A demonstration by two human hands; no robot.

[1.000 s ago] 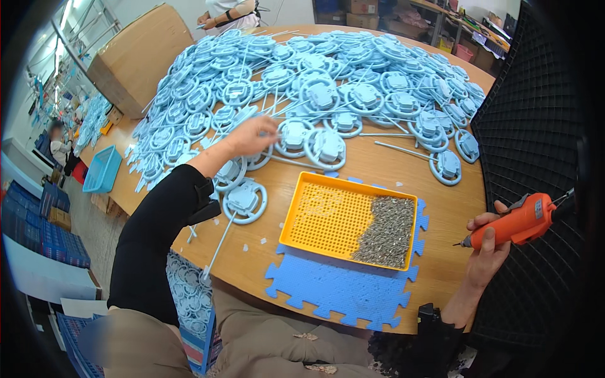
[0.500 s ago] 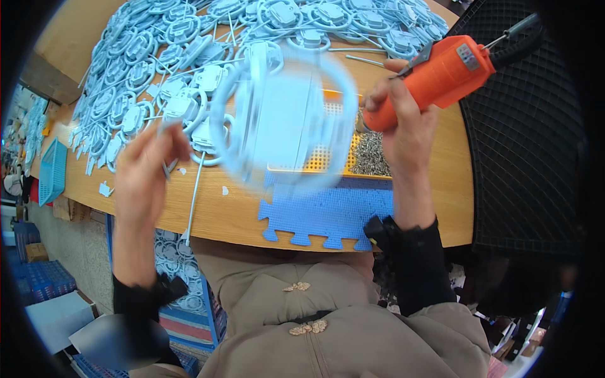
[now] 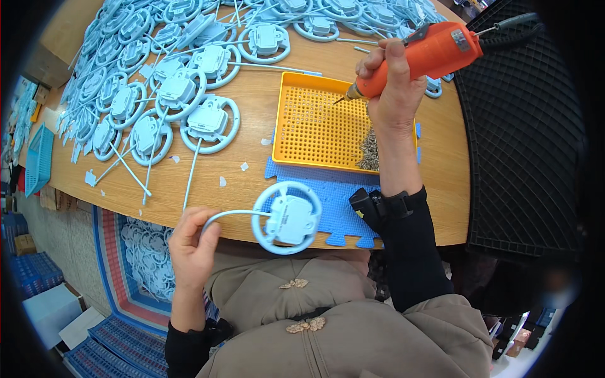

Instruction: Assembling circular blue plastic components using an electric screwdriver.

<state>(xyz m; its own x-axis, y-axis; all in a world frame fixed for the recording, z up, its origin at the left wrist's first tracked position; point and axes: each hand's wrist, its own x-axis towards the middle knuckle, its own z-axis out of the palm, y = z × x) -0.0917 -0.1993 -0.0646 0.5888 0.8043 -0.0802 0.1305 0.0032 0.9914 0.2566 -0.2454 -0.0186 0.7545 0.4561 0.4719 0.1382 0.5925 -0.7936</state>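
My left hand point(image 3: 192, 252) is closed on the thin light-blue stem of a round plastic ring part point(image 3: 293, 220) with a boxy centre. The part hangs over the front of the blue foam mat point(image 3: 340, 217), near the table edge. In my right hand point(image 3: 398, 94) is an orange electric screwdriver point(image 3: 419, 60), gripped round its body. Its bit points left and down, over the yellow perforated tray point(image 3: 309, 162). Small screws point(image 3: 369, 153) are heaped at the tray's right end, partly hidden by my right wrist. Others stand in rows in the holes.
Many similar light-blue ring parts point(image 3: 179, 88) cover the table's left and back. A black mesh-like surface point(image 3: 523, 138) lies at the right. Beside the table's left edge is a light-blue basket point(image 3: 39, 160). Below, a blue-and-red-edged container point(image 3: 116, 286) holds more parts.
My left hand has come down and right, now holding the stem. The ring part, blurred and higher before, is lower, near the table edge. The screwdriver has shifted slightly left, its bit now visible.
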